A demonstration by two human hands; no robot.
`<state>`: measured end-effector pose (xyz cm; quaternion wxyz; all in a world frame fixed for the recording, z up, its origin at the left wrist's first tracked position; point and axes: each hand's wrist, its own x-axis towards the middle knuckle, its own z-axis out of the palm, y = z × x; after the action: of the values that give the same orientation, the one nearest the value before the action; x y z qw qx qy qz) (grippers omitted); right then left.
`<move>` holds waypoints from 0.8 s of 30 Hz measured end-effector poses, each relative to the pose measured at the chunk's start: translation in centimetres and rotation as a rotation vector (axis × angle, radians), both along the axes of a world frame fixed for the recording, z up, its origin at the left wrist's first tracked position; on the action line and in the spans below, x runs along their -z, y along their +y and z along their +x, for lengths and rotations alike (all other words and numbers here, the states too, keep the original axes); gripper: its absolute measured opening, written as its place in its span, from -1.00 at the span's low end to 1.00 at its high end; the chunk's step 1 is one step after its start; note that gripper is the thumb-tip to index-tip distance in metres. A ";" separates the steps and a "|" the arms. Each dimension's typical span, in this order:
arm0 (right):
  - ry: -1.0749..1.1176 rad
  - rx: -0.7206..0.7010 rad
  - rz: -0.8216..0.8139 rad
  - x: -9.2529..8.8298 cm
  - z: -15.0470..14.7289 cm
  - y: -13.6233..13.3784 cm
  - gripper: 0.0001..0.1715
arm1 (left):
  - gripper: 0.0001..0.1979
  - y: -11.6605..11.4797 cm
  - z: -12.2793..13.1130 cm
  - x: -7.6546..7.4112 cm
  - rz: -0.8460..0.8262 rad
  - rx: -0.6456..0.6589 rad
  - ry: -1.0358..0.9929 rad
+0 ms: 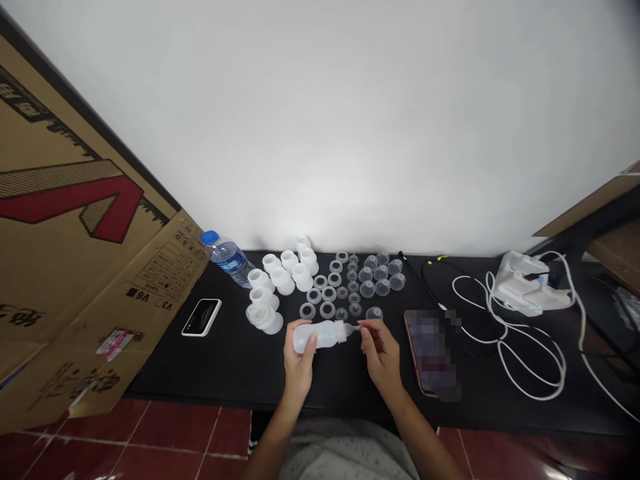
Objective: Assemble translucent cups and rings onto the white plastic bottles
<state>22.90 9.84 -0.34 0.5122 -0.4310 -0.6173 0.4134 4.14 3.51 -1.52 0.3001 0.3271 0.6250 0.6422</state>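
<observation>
A white translucent baby bottle [320,335] lies sideways above the front of the black table, with my left hand [299,363] wrapped round its body. A clear nipple [351,329] sticks out of the bottle's collar, pointing right. My right hand [382,357] pinches the nipple's tip between thumb and fingers. Just beyond my hands stand several white bottles [283,281] in a group. Beside them lie several translucent rings [327,311], then several loose nipples [354,288], then several clear dome caps [382,287].
On the black table [227,363], a white device [201,317] and a blue-capped water bottle [230,259] are at left, beside a large cardboard box [75,220]. A phone [430,353], a looped white cable [505,341] and a white power strip [523,283] are at right.
</observation>
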 end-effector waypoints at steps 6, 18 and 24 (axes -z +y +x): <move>0.011 0.279 0.008 0.3 0.3 0.8 -0.58 | -0.49 0.2 0.3 -0.1 -0.015 -0.010 -0.073; 0.192 0.207 -0.182 -0.6 0.2 1.2 -0.60 | -0.44 0.0 0.0 0.2 -0.015 -0.007 -0.020; 0.311 0.109 -0.268 -0.7 0.2 1.2 -0.59 | -0.46 0.0 0.0 0.1 -0.012 0.022 -0.048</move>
<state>23.07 11.05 0.32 0.5610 -0.4590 -0.4459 0.5252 4.14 3.51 -1.61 0.3241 0.3168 0.6175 0.6429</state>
